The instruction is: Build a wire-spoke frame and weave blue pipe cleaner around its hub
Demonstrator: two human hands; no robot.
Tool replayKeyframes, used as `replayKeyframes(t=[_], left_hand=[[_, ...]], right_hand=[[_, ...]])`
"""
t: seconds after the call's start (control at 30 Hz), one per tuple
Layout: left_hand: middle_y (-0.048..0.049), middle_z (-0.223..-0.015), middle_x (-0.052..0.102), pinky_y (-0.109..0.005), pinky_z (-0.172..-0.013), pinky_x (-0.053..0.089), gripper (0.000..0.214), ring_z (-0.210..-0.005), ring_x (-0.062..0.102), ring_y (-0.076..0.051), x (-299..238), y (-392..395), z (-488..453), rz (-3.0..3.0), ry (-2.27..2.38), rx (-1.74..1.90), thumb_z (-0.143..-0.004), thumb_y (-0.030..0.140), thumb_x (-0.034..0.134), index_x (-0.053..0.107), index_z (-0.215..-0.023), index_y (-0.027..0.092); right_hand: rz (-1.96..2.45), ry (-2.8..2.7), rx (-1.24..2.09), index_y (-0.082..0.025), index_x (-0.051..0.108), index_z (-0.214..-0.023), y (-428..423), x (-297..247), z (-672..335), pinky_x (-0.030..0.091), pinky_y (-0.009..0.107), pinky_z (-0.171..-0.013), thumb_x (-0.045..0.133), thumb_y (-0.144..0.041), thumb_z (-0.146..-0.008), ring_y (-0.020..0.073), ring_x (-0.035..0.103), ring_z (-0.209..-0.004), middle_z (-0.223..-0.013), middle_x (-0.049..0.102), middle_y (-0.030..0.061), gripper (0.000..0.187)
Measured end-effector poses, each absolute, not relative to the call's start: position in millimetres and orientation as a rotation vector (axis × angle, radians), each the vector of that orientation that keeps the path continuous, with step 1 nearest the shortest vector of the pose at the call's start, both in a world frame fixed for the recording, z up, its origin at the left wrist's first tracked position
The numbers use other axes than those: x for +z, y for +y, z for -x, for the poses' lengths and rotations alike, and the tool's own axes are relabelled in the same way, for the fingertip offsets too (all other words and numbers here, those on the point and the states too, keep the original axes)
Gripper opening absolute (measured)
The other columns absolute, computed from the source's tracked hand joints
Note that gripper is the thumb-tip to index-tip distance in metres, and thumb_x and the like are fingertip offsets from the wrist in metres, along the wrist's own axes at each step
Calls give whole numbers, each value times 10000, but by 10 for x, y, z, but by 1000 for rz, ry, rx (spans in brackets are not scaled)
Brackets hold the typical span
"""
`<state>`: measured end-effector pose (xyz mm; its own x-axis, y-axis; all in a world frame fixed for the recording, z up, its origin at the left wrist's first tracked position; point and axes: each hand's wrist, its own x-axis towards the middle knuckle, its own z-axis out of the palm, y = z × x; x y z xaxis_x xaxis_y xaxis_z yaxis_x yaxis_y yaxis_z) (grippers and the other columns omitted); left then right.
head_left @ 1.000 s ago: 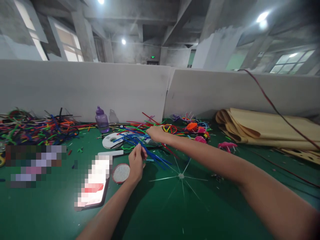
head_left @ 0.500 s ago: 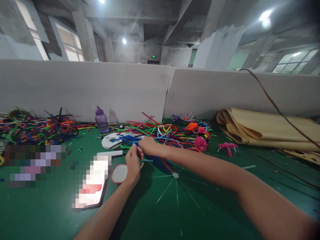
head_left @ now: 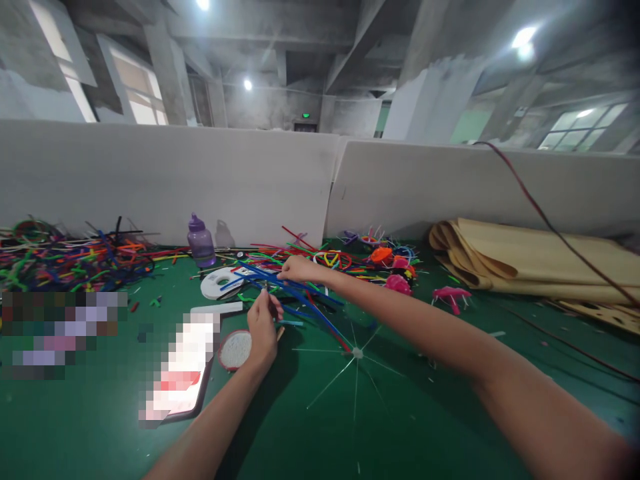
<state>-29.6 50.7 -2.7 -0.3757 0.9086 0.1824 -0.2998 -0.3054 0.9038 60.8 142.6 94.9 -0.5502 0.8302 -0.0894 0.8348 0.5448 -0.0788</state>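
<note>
My right hand [head_left: 299, 269] pinches at the upper part of several blue pipe cleaners [head_left: 309, 299], which lie loosely across the table at a slant. Just below and to its left, my left hand [head_left: 263, 325] is closed, thumb and forefinger together around something small and dark that I cannot make out. A white hub with thin spokes [head_left: 357, 353] lies in front of me, a red pipe cleaner [head_left: 336, 338] reaching toward it. Beside my left hand is a round pad with a red rim [head_left: 235, 351], partly covered by the hand. Behind the hands sits a white ring-shaped spool [head_left: 214, 285].
A lit phone [head_left: 187, 367], its screen blurred, lies at the left. Heaps of coloured pipe cleaners [head_left: 75, 257] and a purple bottle [head_left: 201, 241] stand along the white partition [head_left: 165, 180]. Pink figures [head_left: 451, 295] and folded brown paper [head_left: 530, 257] lie at the right.
My hands have drawn apart, the right moving slightly up and away and the left a little down. The blue pipe cleaners now lie more spread out beneath the right forearm.
</note>
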Motion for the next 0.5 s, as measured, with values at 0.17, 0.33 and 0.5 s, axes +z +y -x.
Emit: replayKeyframes(t=[0.17, 0.33, 0.5], left_hand=[[23, -490, 487, -201, -439, 330, 396, -443, 433, -87, -24, 496, 288, -933, 1022, 1793, -809, 479, 458, 523, -585, 159], [23, -494, 484, -199, -438, 329, 391, -441, 431, -84, -33, 500, 295, -945, 1032, 1777, -810, 471, 464, 518, -583, 157], [20, -505, 487, -202, -443, 335, 384, -450, 433, -88, -38, 488, 291, -973, 1043, 1767, -805, 475, 463, 522, -588, 163]], right_hand=[[-1455, 2783, 3, -155, 646, -990, 1335, 941, -669, 411, 237, -701, 409, -323, -869, 208, 593, -952, -1027, 651, 124, 315], [-1385, 2734, 127, -93, 643, -972, 1188, 1126, -686, 439, 290, -698, 439, -178, -826, 256, 610, -922, -992, 649, 185, 265], [-1411, 2687, 254, -88, 658, -940, 890, 1550, -824, 449, 323, -652, 469, -122, -778, 273, 625, -841, -894, 663, 194, 251]])
